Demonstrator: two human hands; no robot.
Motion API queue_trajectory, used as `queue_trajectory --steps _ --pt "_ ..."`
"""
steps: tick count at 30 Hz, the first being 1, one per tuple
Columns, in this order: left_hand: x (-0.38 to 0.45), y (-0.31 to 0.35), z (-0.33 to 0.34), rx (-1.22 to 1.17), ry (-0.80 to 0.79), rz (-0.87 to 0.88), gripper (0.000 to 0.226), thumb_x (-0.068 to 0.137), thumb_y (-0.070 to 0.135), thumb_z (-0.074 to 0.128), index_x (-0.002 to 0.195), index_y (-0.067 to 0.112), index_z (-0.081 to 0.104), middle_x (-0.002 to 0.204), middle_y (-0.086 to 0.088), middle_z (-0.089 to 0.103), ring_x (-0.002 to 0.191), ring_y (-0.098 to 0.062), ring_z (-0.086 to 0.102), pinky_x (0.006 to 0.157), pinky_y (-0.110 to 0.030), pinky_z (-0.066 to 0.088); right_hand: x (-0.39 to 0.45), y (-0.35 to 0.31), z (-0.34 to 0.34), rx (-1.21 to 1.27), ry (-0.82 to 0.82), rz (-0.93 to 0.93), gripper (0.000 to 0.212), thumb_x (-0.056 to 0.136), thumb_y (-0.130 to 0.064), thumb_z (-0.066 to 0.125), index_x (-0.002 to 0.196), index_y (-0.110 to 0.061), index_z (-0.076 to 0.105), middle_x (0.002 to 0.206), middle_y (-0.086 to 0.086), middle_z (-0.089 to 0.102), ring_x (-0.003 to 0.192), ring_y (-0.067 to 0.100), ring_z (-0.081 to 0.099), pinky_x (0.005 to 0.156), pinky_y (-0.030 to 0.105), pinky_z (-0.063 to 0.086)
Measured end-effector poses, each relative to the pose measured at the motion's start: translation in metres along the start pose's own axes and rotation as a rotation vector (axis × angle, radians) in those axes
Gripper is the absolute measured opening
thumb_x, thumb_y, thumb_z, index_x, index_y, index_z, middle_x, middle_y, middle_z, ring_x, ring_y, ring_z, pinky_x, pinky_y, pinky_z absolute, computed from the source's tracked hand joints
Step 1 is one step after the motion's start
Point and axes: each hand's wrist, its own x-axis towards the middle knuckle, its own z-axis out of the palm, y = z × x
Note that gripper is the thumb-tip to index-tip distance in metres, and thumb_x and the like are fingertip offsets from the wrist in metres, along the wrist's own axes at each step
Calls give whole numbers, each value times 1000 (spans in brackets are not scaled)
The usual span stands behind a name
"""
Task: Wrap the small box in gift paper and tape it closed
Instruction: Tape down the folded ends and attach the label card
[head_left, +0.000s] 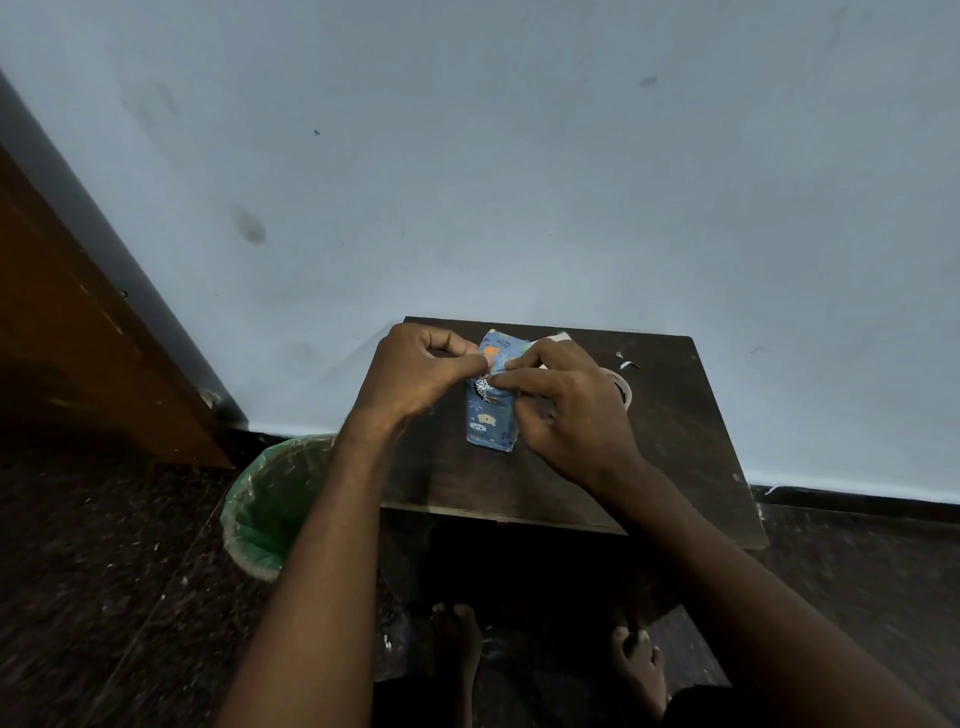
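A small box wrapped in blue patterned gift paper (491, 421) lies on the dark wooden table (675, 441). My left hand (415, 371) pinches the paper at the box's upper left edge. My right hand (566, 405) pinches the paper's fold from the right, its fingertips meeting the left thumb over the middle of the box. A roll of tape (623, 387) sits behind my right hand, mostly hidden by it. I cannot tell whether a piece of tape is between my fingers.
A bin with a green liner (270, 509) stands on the floor left of the table. Small white paper scraps (626, 362) lie at the table's back right. A pale wall rises right behind the table; a brown wooden door (78, 338) is at left.
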Motion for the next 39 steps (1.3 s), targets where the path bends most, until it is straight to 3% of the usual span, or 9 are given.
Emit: queue_trajectory --steps 6,11,16,21,24,30,32,35,39 --pt "2 1 7 125 74 57 16 80 29 92 72 19 82 80 9 80 80 -10 76 79 -43 64 -4 -1 3 43 36 -1 34 84 -17 53 98 -21 84 97 -1 71 95 20 66 73 36 54" --pt "1 -4 13 66 165 62 39 74 29 97 64 16 62 78 3 80 78 -15 77 75 -40 62 -6 2 4 72 36 19 35 83 -15 54 99 -19 85 99 0 73 97 21 70 75 40 57" --pt "6 -11 14 69 217 33 31 76 36 94 80 21 67 79 -6 74 78 -27 71 76 -45 62 -5 -2 3 88 53 27 33 79 -10 56 95 -19 83 96 -3 74 93 21 71 72 40 56" --pt "9 -13 16 79 245 56 15 90 25 84 89 19 70 69 7 70 66 -8 66 72 -35 58 -5 -4 0 33 20 18 43 79 -13 56 117 -20 75 102 -5 68 93 22 63 73 40 54" --pt "8 -15 16 103 247 89 8 93 22 81 96 20 73 76 9 74 71 -3 69 70 -28 54 -7 -2 5 -2 -23 10 45 79 -18 55 116 -22 80 103 -5 65 99 22 65 71 39 56" --pt "8 -20 17 160 225 95 21 95 12 71 108 27 76 87 10 76 80 -4 71 73 -23 53 -5 -2 7 244 152 108 13 78 -6 60 73 -12 71 91 -4 73 97 12 73 67 39 55" --pt "9 -21 15 156 180 95 29 95 9 69 119 26 74 97 13 77 90 -4 73 78 -28 58 -6 -1 9 337 195 159 15 77 -1 60 83 -11 70 97 -4 72 97 15 71 65 37 54" --pt "7 -21 14 143 91 108 37 98 3 67 129 22 69 109 18 75 99 5 71 84 -19 58 -6 4 9 369 116 211 48 77 -4 59 122 -15 73 119 -1 62 111 14 66 68 28 59" --pt "7 -26 14 203 6 132 46 95 -2 62 129 27 71 114 20 75 106 7 69 98 -28 58 -8 3 12 342 37 176 37 75 -2 71 108 -15 80 133 3 55 118 10 62 75 29 62"
